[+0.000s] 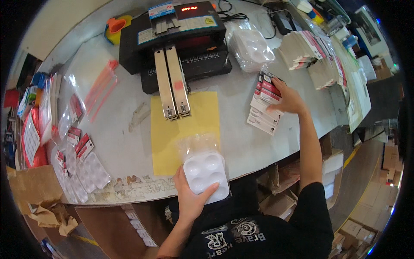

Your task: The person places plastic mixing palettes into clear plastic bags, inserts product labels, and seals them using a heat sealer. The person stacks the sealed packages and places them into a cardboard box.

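Near the table's front edge, my left hand [190,199] grips a white plastic palette [204,170] with rounded wells, its thumb across the lower right part. A clear plastic bag [198,144] sticks out beyond the palette's far edge. To the right, my right hand [290,98] rests over a fanned pile of red, black and white cards [261,117]. Its thumb and fingers are spread apart, touching the cards. Ahead of the palette lies a yellow sheet [205,112], partly under the two metal arms [171,82] of a black machine [172,39].
Stacked bagged white palettes [252,47] stand right of the machine. Bundles of cards [308,54] lie at the back right. Carded palettes [90,170] are piled at the left front, beside clear bags [92,77]. A yellow and orange tape dispenser [116,28] sits behind. Cardboard boxes [116,228] are below the table.
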